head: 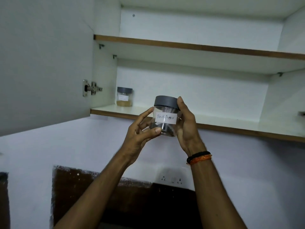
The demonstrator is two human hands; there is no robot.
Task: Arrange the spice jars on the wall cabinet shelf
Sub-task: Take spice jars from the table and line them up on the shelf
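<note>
Held item: a round jar of clear plastic or glass, with a flat grey screw-type lid. A white rectangular label on its front reads "Black Pepper" in handwriting. Dark contents lie at the bottom of the jar.

Hands: both are clamped on the jar. The left hand pinches its lower left side between thumb and fingers; the right hand wraps its right side, with the thumb tip against the lid. The right wrist carries black and orange thread bands.

Position: the jar is raised in the air just in front of the lower shelf edge, not resting on it.

Relative to the held jar: a second jar, same grey lid, stands up and to the left, at the left back corner of the lower shelf. It holds a tan powder; its label is too small to read.

Cabinet: white laminate panels with brown raw edges. An upper shelf sits above the jar. The open door with a metal hinge is to the left.

Room: a pale painted wall lies below the jar, with a white socket plate and a dark brown panel beneath.
</note>
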